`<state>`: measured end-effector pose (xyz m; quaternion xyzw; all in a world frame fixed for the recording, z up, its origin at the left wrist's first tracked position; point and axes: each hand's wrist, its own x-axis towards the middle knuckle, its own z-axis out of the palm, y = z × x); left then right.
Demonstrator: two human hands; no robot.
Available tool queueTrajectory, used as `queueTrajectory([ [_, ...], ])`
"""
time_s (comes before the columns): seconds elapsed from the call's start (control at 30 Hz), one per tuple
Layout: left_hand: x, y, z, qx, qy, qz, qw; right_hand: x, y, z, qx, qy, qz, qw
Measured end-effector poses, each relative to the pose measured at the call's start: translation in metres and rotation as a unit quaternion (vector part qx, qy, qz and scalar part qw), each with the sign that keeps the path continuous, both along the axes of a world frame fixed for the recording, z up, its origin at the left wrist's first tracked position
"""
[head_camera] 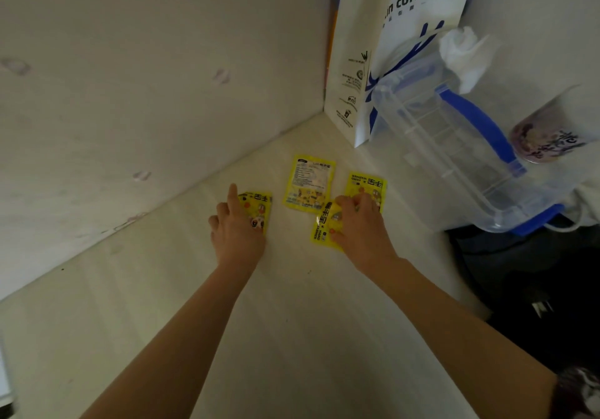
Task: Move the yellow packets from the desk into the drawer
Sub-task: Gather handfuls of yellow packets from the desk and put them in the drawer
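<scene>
Several yellow hand-warmer packets lie on the pale desk (292, 305) near the wall corner. My left hand (238, 233) holds the leftmost packet (259, 206) at its left edge, index finger straight and the other fingers curled. My right hand (360, 224) grips a bent packet (324, 224), with its fingertips reaching onto another packet (370, 185) behind it. A middle packet (308, 183) lies flat and untouched, printed back facing up. No drawer is in view.
A white coffee paper bag (383, 45) stands in the back corner. A clear plastic box with blue handles (454, 146) sits to the right with a drink cup (545, 139) beyond it. A dark bag (519, 272) lies off the desk's right edge.
</scene>
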<state>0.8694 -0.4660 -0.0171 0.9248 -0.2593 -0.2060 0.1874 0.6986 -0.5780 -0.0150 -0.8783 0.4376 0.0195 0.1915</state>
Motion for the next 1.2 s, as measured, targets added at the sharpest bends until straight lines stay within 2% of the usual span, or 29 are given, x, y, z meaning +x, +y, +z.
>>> queueTrajectory([
  [0.1, 0.001, 0.001, 0.004, 0.01, -0.016, 0.022, 1.0, -0.004, 0.007, 0.004, 0.041, -0.044, -0.013, 0.998],
  [0.2, -0.002, 0.008, 0.0, -0.014, -0.074, -0.03, 0.997, -0.012, 0.009, 0.006, 0.104, -0.119, -0.082, 0.984],
  [0.3, 0.003, 0.01, -0.002, -0.058, -0.006, 0.013, 0.998, -0.018, 0.001, 0.014, 0.145, -0.213, -0.18, 0.949],
  [0.4, 0.014, 0.003, 0.0, -0.035, 0.1, 0.086, 0.991, -0.018, -0.011, 0.014, 0.13, -0.251, -0.249, 0.926],
  [0.5, 0.015, -0.007, 0.004, -0.043, 0.112, 0.079, 0.99, -0.013, -0.014, 0.008, 0.12, -0.244, -0.256, 0.928],
  [0.6, 0.007, -0.028, 0.014, -0.097, 0.093, 0.077, 0.988, -0.008, -0.018, 0.003, 0.11, -0.224, -0.27, 0.93],
  [0.73, 0.001, -0.066, 0.015, -0.175, 0.157, 0.092, 0.968, -0.007, -0.023, 0.003, 0.046, -0.036, -0.287, 0.956],
  [0.83, -0.009, -0.087, 0.005, -0.148, 0.161, 0.051, 0.974, -0.007, -0.025, 0.006, 0.069, -0.016, -0.306, 0.949],
  [0.93, -0.018, -0.097, -0.005, -0.097, 0.113, 0.006, 0.989, -0.009, -0.029, 0.005, 0.101, -0.052, -0.3, 0.947],
  [1.03, -0.024, -0.097, -0.008, -0.004, 0.041, -0.023, 0.999, -0.01, -0.027, 0.004, 0.073, -0.022, -0.259, 0.963],
  [1.1, -0.029, -0.098, -0.005, 0.001, 0.025, -0.031, 0.999, -0.011, -0.025, 0.003, 0.053, -0.007, -0.238, 0.97],
  [1.2, -0.036, -0.099, -0.001, -0.026, 0.071, -0.041, 0.996, -0.013, -0.021, 0.001, 0.063, -0.012, -0.23, 0.971],
])
